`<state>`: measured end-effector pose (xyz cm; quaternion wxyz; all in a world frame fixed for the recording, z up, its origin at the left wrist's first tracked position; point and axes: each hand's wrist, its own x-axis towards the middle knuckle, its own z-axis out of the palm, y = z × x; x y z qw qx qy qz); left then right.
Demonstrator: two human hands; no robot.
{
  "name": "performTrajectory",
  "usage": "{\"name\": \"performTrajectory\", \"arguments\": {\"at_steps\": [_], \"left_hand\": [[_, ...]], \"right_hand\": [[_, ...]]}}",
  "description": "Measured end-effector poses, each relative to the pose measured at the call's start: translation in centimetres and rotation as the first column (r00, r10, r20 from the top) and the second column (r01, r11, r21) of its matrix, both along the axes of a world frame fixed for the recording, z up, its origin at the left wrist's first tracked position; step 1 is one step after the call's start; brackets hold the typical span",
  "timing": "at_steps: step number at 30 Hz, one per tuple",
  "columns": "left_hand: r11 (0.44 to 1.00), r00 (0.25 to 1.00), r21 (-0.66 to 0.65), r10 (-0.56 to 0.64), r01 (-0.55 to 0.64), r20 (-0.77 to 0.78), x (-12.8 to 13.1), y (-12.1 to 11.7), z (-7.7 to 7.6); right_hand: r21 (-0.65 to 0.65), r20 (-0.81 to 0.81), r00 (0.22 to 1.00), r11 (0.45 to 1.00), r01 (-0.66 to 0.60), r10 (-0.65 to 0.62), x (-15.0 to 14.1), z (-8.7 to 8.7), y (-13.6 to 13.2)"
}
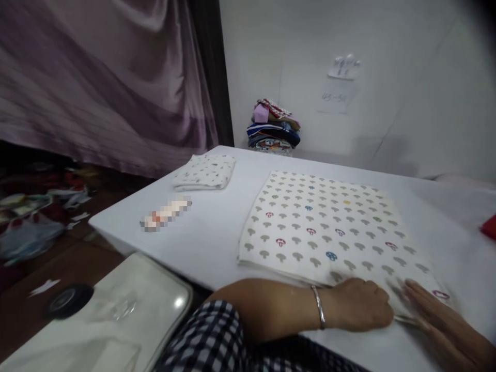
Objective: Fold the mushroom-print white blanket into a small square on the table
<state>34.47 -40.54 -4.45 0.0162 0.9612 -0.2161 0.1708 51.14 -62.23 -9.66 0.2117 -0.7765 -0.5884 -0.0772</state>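
White cloth with mushroom print [321, 222] lies spread on the white surface [232, 217], right of its middle, with one side toward the near edge. Left hand [358, 305] is at this near side of the cloth, back of the hand upward and fingers bent under; whether its grip is clenched on the hem, I cannot tell. Its forearm comes from a checked sleeve [209, 336], goes sideways to the right, carries a silver bracelet [319, 307], and hides part of the near edge. Right hand [445, 315] enters from the right, fingers rather straight, over the near right corner of the cloth; it is blurred, so its grip also cannot be told. A folded cloth [205, 173] rests by the left edge, close to the far left corner. Nearer to the left corner lies a pixelated item [166, 213]. Beyond the far edge stands a pile of folded fabrics [274, 129]; a purple curtain [155, 77] hangs past the left edge.
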Motion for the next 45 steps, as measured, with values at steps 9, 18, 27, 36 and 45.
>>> {"name": "performTrajectory", "arguments": {"at_steps": [9,18,27,36,45], "left_hand": [[0.988,0.983,-0.061,0.13,-0.138,-0.129,-0.8,-0.2,1.1],[0.976,0.962,-0.046,0.204,-0.215,-0.181,-1.9,-0.3,1.2],[0.894,0.895,0.063,0.445,-0.444,-0.006,-6.7,4.0,0.9],[0.795,0.798,0.087,0.603,-0.6,-0.011,-11.9,7.3,1.2],[0.744,0.739,0.067,0.669,-0.665,-0.08,-12.1,7.4,1.3]], "right_hand": [[-0.018,0.058,0.976,0.978,-0.208,0.209,-5.5,4.3,4.9],[-0.018,0.126,0.977,0.985,-0.172,0.173,-5.7,3.2,5.9],[-0.054,0.282,0.947,0.988,-0.143,0.152,-4.0,1.2,5.5],[-0.099,0.304,0.937,0.984,-0.15,0.174,-3.1,0.5,5.4],[-0.104,0.372,0.883,0.958,-0.266,0.286,-6.5,3.2,9.5]]}}
